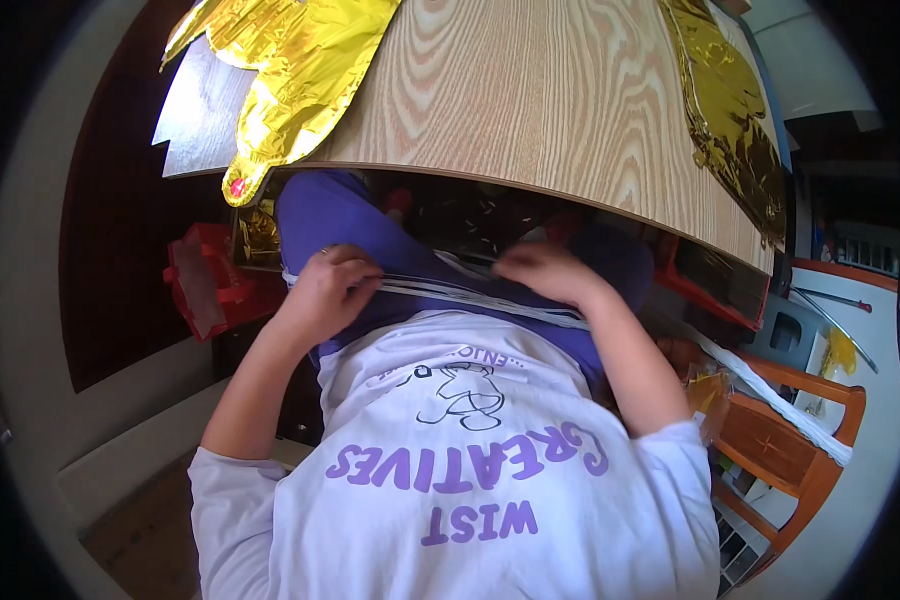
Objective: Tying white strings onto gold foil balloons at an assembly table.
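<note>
White strands (470, 296) lay across the purple trousers (335, 225). The left hand (328, 288) had its fingers curled at them; the right hand (550, 272) had its fingers bunched just above. Whether either gripped a strand, I couldn't tell. Light, even tension probably suited the strands best, keeping them parallel. Beyond, gold foil (305, 75) overhung the worktop (510, 90).

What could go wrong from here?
The white strands run close together across the purple trousers, so they might tangle between the left hand and right hand. The left gold foil piece pokes past the table's near edge; a bump could shift it.
</note>
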Available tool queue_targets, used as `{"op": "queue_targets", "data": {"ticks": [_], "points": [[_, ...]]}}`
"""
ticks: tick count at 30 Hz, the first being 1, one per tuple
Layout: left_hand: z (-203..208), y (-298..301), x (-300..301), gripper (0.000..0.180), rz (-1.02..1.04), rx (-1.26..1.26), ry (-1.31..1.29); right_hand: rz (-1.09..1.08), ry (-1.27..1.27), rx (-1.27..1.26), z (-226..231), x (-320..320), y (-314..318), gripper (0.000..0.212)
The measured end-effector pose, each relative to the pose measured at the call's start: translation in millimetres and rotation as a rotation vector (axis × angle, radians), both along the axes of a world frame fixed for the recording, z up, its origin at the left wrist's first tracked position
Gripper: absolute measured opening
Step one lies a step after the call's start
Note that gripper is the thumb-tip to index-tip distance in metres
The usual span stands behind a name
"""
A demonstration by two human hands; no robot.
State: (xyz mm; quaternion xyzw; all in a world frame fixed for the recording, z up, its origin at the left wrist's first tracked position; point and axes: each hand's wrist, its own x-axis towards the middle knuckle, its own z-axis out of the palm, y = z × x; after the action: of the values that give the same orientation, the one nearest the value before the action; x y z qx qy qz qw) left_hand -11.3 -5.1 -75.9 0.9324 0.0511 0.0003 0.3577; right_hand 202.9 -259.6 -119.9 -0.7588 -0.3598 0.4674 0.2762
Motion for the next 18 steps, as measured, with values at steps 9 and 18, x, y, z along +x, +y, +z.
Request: {"op": "queue_targets", "data": {"ticks": [9, 18], "points": [[-7, -4, -7, 0.015, 0.029, 0.009, 0.080, 0.314, 0.148, -0.052, -51, -9, 65, 0.028], [-12, 1, -7, 0.013, 0.058, -0.011, 0.077, 0.327, 0.119, -0.109, -49, -10, 77, 0.032]]}}
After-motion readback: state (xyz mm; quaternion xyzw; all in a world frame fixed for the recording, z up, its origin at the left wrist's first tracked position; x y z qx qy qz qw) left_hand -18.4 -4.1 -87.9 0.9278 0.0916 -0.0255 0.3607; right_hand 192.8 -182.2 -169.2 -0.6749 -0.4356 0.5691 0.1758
